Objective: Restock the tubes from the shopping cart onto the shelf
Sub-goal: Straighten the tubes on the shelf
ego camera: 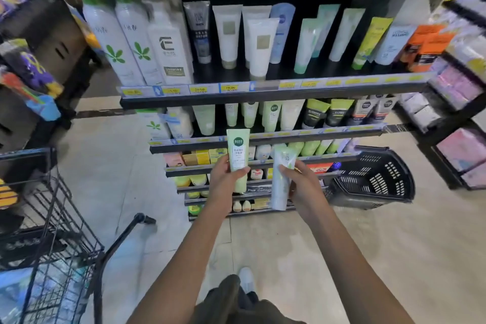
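My left hand grips a light green tube upright, its label facing me. My right hand holds a paler white-green tube, tilted slightly with its cap end pointing down. Both tubes hang in front of the lower tiers of the black shelf unit, below a row of similar green tubes on the second tier. The black wire shopping cart stands at my lower left, its handle toward me.
The top tier carries white bottles and several standing tubes. A black plastic basket lies on the floor right of the shelf. More shelving flanks the right side and a display rack the left. Beige tiled floor lies underfoot.
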`<state>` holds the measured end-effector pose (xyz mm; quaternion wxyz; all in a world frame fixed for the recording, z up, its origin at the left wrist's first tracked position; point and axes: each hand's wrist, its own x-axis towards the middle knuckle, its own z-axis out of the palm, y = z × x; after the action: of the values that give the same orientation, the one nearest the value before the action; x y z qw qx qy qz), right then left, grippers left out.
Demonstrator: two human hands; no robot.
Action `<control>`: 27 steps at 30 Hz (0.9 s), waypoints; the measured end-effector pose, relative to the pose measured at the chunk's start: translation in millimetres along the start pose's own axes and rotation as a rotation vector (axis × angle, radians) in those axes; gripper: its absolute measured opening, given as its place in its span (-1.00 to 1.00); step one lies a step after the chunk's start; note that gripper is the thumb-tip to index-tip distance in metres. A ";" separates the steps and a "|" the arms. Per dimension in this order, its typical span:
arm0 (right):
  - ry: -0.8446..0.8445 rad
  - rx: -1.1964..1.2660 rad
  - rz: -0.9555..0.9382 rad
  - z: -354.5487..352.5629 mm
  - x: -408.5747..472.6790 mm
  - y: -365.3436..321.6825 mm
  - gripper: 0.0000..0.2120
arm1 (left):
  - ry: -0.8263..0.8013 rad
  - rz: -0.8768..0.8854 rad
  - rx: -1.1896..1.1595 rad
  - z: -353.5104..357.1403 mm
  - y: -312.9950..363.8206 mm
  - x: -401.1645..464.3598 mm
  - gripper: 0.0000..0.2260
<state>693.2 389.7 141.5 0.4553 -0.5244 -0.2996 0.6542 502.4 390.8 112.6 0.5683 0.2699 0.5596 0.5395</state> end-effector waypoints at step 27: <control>-0.003 -0.070 0.018 -28.2 88.2 -47.0 -0.74 | 0.224 0.186 0.433 61.0 28.6 167.9 -0.62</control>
<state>730.4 486.6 138.3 0.4302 -0.5415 -0.3182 0.6484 515.0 570.3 94.7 0.3799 0.3741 0.6943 0.4834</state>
